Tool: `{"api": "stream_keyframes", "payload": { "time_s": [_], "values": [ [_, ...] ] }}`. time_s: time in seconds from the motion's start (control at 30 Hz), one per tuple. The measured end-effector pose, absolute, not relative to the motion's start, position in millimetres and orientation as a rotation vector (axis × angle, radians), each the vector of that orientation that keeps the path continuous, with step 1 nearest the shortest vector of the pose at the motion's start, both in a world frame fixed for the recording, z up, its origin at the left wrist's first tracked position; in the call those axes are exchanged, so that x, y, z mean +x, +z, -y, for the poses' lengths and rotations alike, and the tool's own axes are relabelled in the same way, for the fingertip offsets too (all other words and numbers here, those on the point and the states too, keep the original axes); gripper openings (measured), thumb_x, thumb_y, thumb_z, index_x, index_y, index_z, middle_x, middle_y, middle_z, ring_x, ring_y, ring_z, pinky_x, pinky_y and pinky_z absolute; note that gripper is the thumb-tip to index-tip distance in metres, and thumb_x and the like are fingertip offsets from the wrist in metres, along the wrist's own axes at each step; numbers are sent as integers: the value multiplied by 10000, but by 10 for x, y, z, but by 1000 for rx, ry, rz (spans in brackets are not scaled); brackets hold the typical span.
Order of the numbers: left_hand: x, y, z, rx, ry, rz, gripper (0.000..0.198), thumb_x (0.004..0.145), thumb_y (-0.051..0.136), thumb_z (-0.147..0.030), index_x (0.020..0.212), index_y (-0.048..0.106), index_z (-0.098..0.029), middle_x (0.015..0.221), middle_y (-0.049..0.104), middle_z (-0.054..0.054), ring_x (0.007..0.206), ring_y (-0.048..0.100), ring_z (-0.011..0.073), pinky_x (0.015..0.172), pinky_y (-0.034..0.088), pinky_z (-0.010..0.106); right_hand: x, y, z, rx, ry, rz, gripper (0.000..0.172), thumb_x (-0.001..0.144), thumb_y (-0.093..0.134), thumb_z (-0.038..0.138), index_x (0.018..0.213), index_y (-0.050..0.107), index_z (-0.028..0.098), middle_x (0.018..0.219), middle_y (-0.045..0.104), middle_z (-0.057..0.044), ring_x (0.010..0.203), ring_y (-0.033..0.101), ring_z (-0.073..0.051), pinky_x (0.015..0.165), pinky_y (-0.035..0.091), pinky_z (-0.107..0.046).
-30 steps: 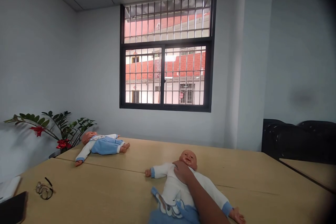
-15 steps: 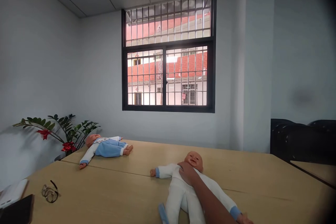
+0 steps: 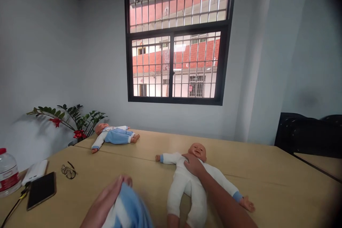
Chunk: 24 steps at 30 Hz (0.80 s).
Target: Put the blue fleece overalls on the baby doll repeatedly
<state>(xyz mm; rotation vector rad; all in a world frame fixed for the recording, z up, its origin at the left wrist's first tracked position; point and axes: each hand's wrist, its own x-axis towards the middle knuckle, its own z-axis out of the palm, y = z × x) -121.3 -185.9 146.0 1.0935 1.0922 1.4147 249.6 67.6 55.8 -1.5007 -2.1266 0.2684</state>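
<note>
Nearest you, at 11 o'clock and cut by the lower edge, your left hand [image 3: 112,196] has its fingers and thumb closed on a blue-and-white cloth [image 3: 135,205], bunched upright and hiding the tabletop [image 3: 152,171] behind it. Just past it, between 12 and 1 o'clock, the doll [image 3: 184,183] in the white suit with blue cuffs lies on its back, head away from you, its arms pointing to about 9 and 4 o'clock. Your right hand [image 3: 192,164] lies over its upper chest, thumb set a little apart from the fingers; you cannot tell from here whether they grip. Your right forearm crosses the doll's side and covers part of it. Between 9 and 10 o'clock lie a dark phone [image 3: 42,189], a black cable [image 3: 14,205] with a yellow part, a white device [image 3: 34,171] just beyond the phone, and a bottle [image 3: 9,174] with a red cap. At 10 o'clock sit the folded glasses [image 3: 68,171], well apart from your hands. Farther, at 11 o'clock, a second doll [image 3: 117,136] in blue trousers lies near a plant [image 3: 76,121] with red bows [image 3: 56,122]. Black chairs [image 3: 304,135] stand at 2 o'clock; a barred window [image 3: 171,64] fills 12.
</note>
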Motion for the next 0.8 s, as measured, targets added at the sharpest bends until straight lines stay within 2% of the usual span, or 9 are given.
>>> {"api": "stream_keyframes", "payload": {
  "time_s": [0.13,0.2,0.27,0.37,0.4,0.5,0.53,0.7,0.8],
  "values": [
    [-916,1840,1633,990,1330,-887,568,679,851,-678,850,640,-179,773,558,-8,667,500,123,606,436,225,2310,811,-233,-1324,371,2197,426,927,495,303,1243,718,125,1300,716,-188,1242,631,-324,1134,425,-488],
    [-764,1952,1527,1059,1204,-806,558,725,826,-670,853,619,-168,744,535,-24,637,466,101,588,409,205,2126,1000,148,-1200,397,2189,478,1036,352,388,1344,650,176,1396,663,-143,1301,587,-276,1152,411,-448],
    [-633,2012,1431,1154,1099,-752,533,787,781,-664,832,589,-169,709,505,-39,614,444,90,568,382,195,1899,1218,615,-926,443,2136,511,1068,294,458,1379,611,204,1375,662,-129,1219,621,-263,1081,470,-432],
    [-464,2067,1316,1308,1009,-697,501,849,730,-646,857,604,-162,738,542,-25,646,485,97,608,405,200,1604,1521,1246,-756,399,2068,616,961,606,526,1498,498,244,1420,619,-126,1177,619,-279,1013,504,-426],
    [-416,2088,1286,1364,981,-686,499,862,716,-646,873,616,-157,758,561,-15,660,499,102,621,413,206,1554,1599,1384,-811,368,1993,604,932,665,487,1465,523,241,1364,649,-120,1138,628,-271,990,513,-416],
    [-340,2167,1215,1509,882,-673,525,880,677,-667,955,653,-148,814,600,12,690,526,120,631,420,219,1618,1740,1550,-973,418,1774,251,948,635,423,1086,691,220,1001,721,-62,903,640,-220,859,537,-365],
    [-348,2192,1193,1541,856,-679,531,882,672,-669,993,662,-150,843,612,19,702,532,123,632,419,218,1698,1753,1549,-990,503,1715,231,954,618,435,994,688,219,928,713,-46,858,638,-210,821,539,-350],
    [-609,2222,983,1628,789,-826,518,864,705,-648,1081,678,-178,827,585,-4,638,474,100,555,349,201,2223,1644,1441,-989,915,1326,322,932,622,492,1118,674,234,1037,765,-47,935,697,-242,788,556,-345],
    [-676,2224,701,1556,835,-868,507,805,785,-604,1033,673,-165,775,555,-18,623,474,98,560,353,208,2472,1621,1207,-1005,961,1175,270,884,631,443,1004,721,219,992,779,-67,929,702,-265,801,555,-367]
  ]
}}
